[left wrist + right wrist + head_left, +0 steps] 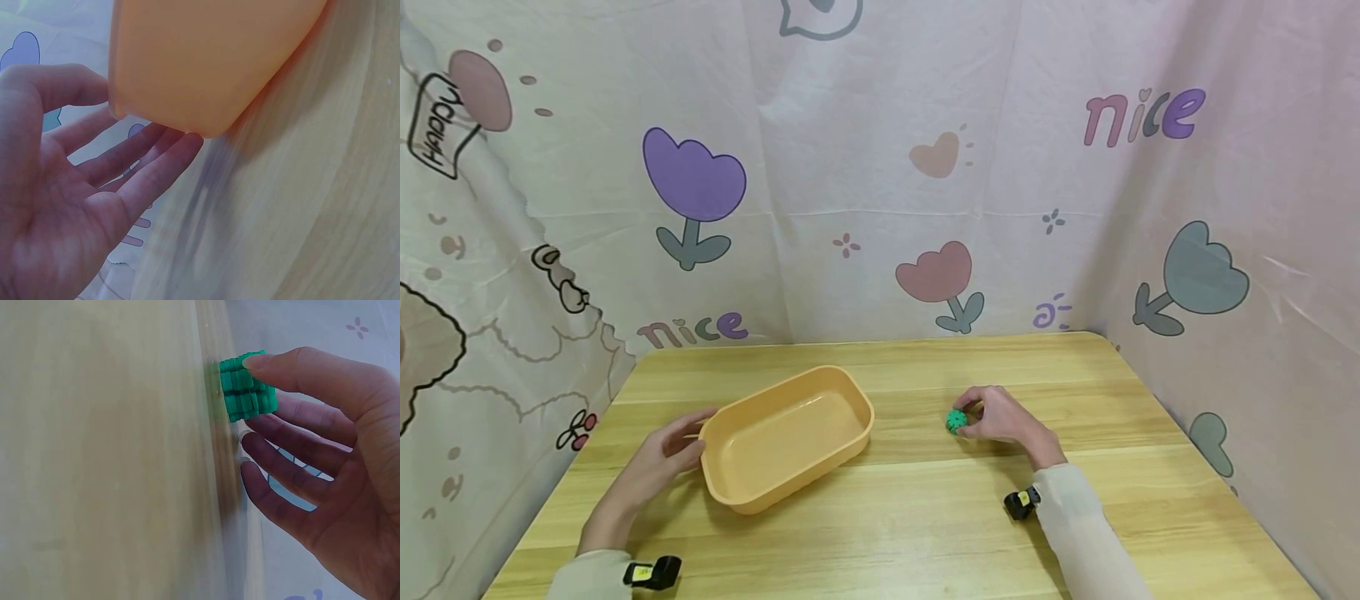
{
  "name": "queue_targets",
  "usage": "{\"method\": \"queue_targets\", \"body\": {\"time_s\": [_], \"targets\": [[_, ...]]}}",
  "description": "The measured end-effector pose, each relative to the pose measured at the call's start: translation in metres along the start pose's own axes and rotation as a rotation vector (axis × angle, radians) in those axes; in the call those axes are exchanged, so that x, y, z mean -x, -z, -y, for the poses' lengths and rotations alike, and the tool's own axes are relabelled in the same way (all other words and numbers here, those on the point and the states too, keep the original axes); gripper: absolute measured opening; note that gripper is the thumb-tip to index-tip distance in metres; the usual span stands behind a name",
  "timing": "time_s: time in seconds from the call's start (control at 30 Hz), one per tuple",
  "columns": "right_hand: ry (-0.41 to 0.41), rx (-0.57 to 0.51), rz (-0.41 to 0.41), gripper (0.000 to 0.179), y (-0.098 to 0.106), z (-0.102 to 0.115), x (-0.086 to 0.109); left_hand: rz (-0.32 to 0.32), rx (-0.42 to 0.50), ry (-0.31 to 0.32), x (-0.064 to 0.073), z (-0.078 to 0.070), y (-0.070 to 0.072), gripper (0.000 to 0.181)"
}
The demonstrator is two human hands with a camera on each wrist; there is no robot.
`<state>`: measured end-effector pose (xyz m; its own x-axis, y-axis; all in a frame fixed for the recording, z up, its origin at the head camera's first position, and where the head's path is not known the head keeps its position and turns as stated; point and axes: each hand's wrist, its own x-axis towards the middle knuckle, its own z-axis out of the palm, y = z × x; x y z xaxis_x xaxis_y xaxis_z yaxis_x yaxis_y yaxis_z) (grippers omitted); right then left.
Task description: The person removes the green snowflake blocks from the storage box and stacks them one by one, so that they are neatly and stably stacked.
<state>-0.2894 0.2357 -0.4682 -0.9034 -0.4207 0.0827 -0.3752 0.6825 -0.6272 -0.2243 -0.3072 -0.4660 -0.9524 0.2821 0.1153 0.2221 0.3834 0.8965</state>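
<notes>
On the left of the table stands a yellow-orange plastic basin (797, 462), a shallow oblong with rounded corners. My left hand (666, 454) grips its left end, with the thumb at the rim and the fingers spread against the outer wall (187, 75). Right of the basin, my right hand (1000, 417) pinches a small green knobbly toy piece (957, 421) between thumb and fingers. Seen from the right wrist, that green piece (247, 390) has rows of ridges; the lower fingers curve loosely below it. Whether it touches the table I cannot tell.
The light wooden table (910, 542) ends at a patterned curtain (820, 167) along the back and both sides. A black wrist camera (653, 572) sits at the left cuff and another black camera (1021, 503) at the right one. Bare wood lies between basin and green piece.
</notes>
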Motion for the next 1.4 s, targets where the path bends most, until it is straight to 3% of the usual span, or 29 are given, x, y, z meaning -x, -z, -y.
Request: {"method": "queue_targets", "body": {"time_s": [0.83, 1.27, 1.4], "targets": [[-0.027, 0.000, -0.009, 0.038, 0.000, 0.001, -0.003, 0.002, -0.002, 0.016, 0.000, 0.001, 0.001, 0.052], [-0.052, -0.023, -0.004, 0.040, 0.006, 0.000, -0.002, 0.042, 0.002, 0.001, -0.003, -0.004, 0.008, 0.052], [-0.061, -0.004, -0.060, 0.035, 0.015, 0.000, -0.001, 0.020, -0.075, -0.020, -0.008, -0.010, 0.011, 0.051]]}}
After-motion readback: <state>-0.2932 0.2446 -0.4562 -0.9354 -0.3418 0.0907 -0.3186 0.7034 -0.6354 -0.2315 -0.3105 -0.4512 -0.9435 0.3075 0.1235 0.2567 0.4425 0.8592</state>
